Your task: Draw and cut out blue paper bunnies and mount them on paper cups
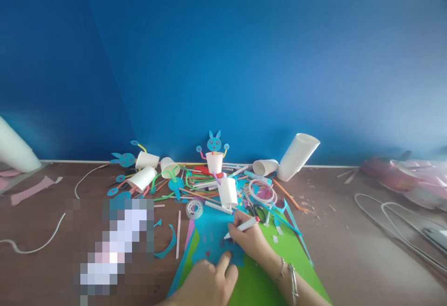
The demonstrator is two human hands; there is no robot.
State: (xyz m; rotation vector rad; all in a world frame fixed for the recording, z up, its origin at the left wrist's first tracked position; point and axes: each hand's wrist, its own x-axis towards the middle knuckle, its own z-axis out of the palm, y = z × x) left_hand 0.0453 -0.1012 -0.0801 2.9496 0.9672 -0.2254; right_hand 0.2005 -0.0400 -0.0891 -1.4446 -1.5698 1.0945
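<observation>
Blue paper [206, 227]: one sheet, bearing small marks, just ahead of left hand [213, 275], partly beneath right hand [249, 239]; laid over green sheet [279, 264]. Left hand: fingers parted, resting at the paper's near edge, nothing visibly gripped. Right hand: pinched round white marker [247, 224], tip at the blue surface. Advisable: steady left-hand pressure, short light strokes, fingers clear of possibly wet ink.
</observation>
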